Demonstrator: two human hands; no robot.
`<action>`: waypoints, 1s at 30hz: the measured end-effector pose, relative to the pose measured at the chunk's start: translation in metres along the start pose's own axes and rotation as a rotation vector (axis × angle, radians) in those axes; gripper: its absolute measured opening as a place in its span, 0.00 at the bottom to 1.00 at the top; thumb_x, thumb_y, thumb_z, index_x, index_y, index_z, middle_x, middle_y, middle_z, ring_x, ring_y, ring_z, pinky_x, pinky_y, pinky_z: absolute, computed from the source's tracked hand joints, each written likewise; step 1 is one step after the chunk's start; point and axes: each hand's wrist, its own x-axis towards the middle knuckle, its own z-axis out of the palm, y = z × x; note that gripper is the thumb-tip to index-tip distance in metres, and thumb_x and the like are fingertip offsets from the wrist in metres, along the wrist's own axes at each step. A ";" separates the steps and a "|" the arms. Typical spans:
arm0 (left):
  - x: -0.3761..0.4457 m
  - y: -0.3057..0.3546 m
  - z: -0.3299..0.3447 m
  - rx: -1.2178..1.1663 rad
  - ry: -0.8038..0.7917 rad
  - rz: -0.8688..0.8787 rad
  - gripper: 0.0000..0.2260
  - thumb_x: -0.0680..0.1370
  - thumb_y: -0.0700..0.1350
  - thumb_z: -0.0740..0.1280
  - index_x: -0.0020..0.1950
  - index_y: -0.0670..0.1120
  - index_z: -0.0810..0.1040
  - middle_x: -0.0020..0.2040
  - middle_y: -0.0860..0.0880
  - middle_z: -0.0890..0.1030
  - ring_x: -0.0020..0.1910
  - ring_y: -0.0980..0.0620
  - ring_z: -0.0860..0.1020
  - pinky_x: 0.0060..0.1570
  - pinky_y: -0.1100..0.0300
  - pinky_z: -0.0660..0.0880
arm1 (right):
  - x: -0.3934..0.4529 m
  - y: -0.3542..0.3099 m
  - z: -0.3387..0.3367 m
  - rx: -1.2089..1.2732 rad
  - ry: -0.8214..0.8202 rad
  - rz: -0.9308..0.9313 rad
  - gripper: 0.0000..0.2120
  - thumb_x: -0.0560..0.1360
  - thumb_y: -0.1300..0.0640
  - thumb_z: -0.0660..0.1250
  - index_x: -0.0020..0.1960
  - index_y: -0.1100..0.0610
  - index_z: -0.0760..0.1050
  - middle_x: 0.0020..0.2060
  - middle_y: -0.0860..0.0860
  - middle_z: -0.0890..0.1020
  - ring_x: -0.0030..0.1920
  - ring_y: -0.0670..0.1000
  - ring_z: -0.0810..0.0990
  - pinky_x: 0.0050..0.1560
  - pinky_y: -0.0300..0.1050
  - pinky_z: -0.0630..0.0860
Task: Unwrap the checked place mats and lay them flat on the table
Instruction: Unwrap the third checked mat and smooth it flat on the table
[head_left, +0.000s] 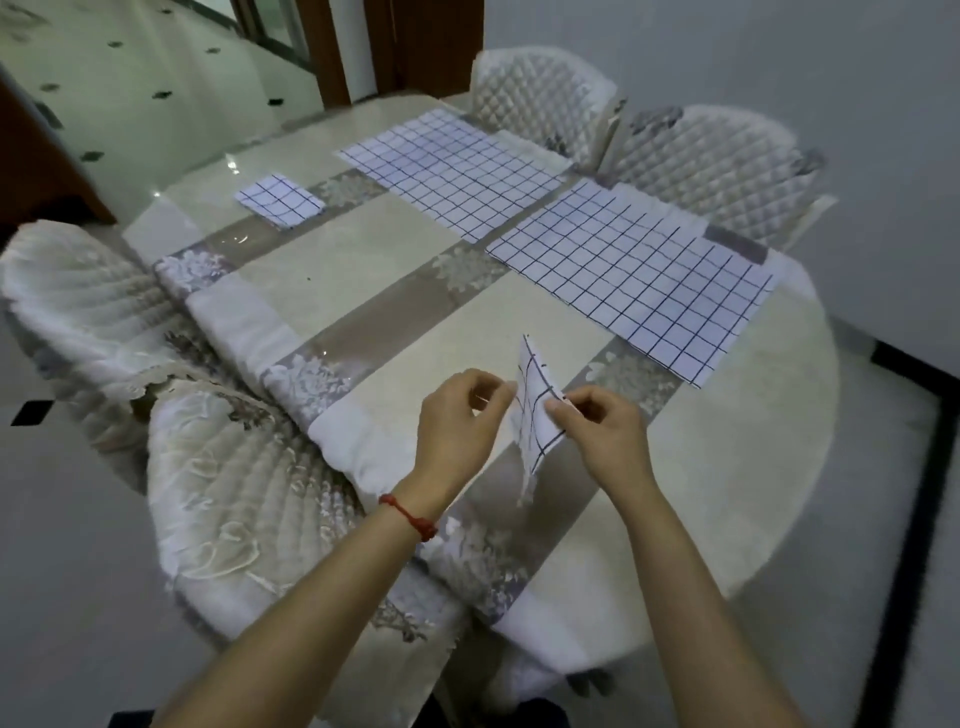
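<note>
We hold a folded checked mat (535, 410) up above the near part of the surface (395, 291), between our two hands. Our left hand (457, 421) has its fingers curled, and its fingertips pinch the mat's left edge. Our right hand (605, 431) pinches the mat's right side between thumb and curled fingers. The mat stands almost on edge, one corner pointing up and a frayed bit of it hanging down toward the surface; whether that hanging bit touches the surface we cannot tell.

A red cord bracelet (410, 517) sits on our left wrist.

Two mats already lie flat on the far right side of the surface. The nearer flat mat (639, 280) reaches toward the right edge, and the farther flat mat (457, 166) lies just beyond it, their corners nearly meeting. A small folded mat (278, 200) rests apart from them, near the far left edge.

The surface wears a pale cloth with grey floral bands under a clear cover. Two quilted chairs (717, 161) stand along the far right edge, behind the flat mats, and a chair with an embroidered cover (223, 493) stands at the near left edge. Another covered chair (78, 306) stands farther along that left side.
</note>
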 end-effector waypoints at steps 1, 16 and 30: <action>-0.005 0.008 0.004 -0.051 -0.043 -0.037 0.09 0.74 0.50 0.66 0.44 0.46 0.80 0.40 0.51 0.81 0.39 0.57 0.77 0.40 0.73 0.71 | -0.001 -0.005 -0.002 -0.022 -0.002 -0.014 0.07 0.69 0.59 0.72 0.34 0.56 0.76 0.28 0.45 0.77 0.28 0.36 0.73 0.33 0.27 0.69; 0.001 0.033 -0.010 -0.480 -0.189 -0.304 0.07 0.74 0.36 0.63 0.37 0.40 0.79 0.34 0.46 0.80 0.32 0.52 0.80 0.32 0.63 0.79 | -0.017 -0.030 -0.011 0.127 -0.018 -0.014 0.11 0.69 0.65 0.71 0.32 0.55 0.73 0.30 0.47 0.76 0.29 0.37 0.73 0.36 0.30 0.71; 0.086 -0.034 -0.094 0.006 -0.431 0.208 0.13 0.71 0.47 0.71 0.54 0.49 0.78 0.50 0.55 0.79 0.52 0.58 0.76 0.55 0.63 0.68 | -0.015 -0.081 0.035 -0.157 0.328 -0.237 0.11 0.69 0.63 0.71 0.36 0.47 0.77 0.35 0.46 0.81 0.39 0.46 0.78 0.44 0.39 0.76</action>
